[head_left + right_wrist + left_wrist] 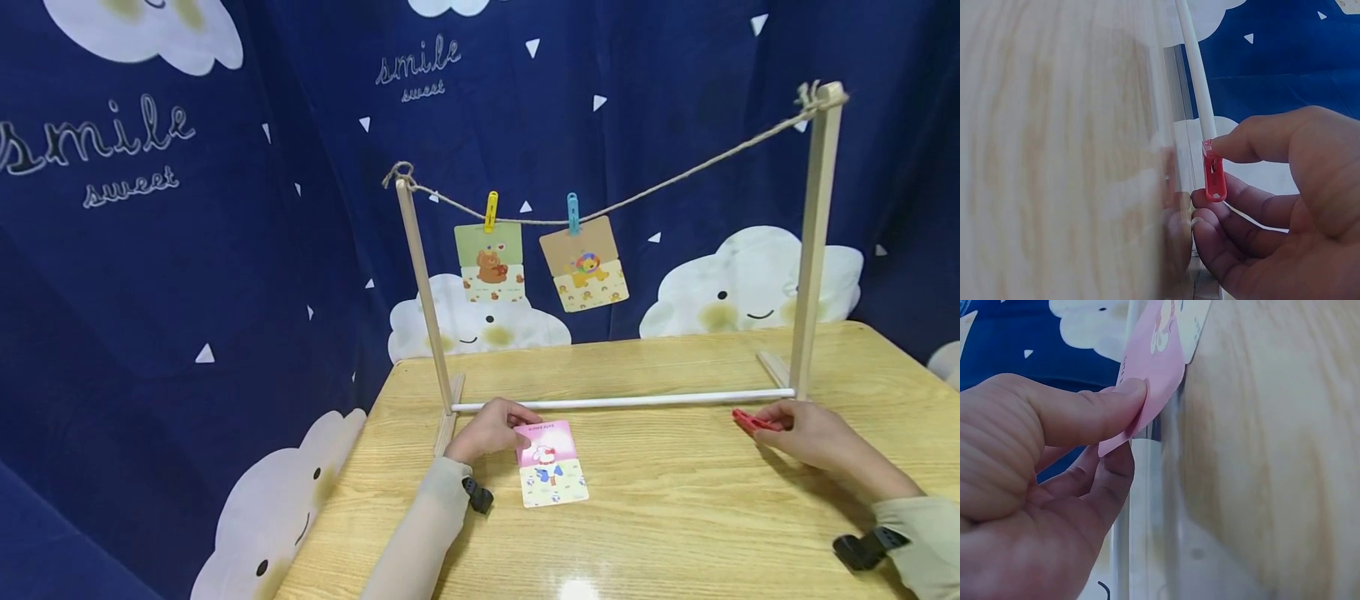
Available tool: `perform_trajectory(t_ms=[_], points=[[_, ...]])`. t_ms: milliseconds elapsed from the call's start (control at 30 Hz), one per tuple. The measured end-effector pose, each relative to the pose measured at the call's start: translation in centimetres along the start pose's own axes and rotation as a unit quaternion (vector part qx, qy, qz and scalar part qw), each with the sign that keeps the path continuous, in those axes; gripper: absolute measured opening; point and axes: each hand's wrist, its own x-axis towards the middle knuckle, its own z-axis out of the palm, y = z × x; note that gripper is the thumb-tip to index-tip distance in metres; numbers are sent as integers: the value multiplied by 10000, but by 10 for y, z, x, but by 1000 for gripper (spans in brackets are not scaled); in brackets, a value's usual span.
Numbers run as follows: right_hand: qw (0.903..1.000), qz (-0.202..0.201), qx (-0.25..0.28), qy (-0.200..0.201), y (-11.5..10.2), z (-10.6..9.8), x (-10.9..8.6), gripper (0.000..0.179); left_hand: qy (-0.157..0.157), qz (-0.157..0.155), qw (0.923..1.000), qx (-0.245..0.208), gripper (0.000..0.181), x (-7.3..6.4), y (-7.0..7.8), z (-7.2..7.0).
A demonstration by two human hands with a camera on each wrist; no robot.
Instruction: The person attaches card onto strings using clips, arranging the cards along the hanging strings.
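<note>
My left hand (491,429) pinches the upper left corner of a pink and cream card (552,467) with a cartoon figure on it. In the left wrist view the thumb lies on the card's printed face and the fingers are behind it. Over at the right, my right hand (813,433) holds a red clothespin (752,422) between thumb and fingers, low over the table near the right post. The right wrist view shows the thumb on one end of the red clothespin (1214,178).
A twine line (697,168) sags between two wooden posts. On it, a yellow clothespin (491,212) holds a bear card (491,275) and a blue clothespin (573,213) holds a lion card (585,271). A white rod (637,402) joins the posts low over the wooden table (675,517).
</note>
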Motion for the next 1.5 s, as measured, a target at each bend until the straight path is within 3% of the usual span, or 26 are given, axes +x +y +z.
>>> perform_trajectory(t_ms=[333,633,1167,1500], points=[[10000,-87,44,12,-1,1,-1,28,53,-50,9996,-279,37,-2,5,-1],[9999,-125,34,47,1,2,0,26,95,-27,9999,-74,35,-2,9,-1],[10000,-34,-19,-7,0,0,0,29,-47,316,9994,-129,38,-1,11,-4],[10000,-87,-39,5,0,-1,-1,31,14,350,9992,-199,39,-1,18,-6]])
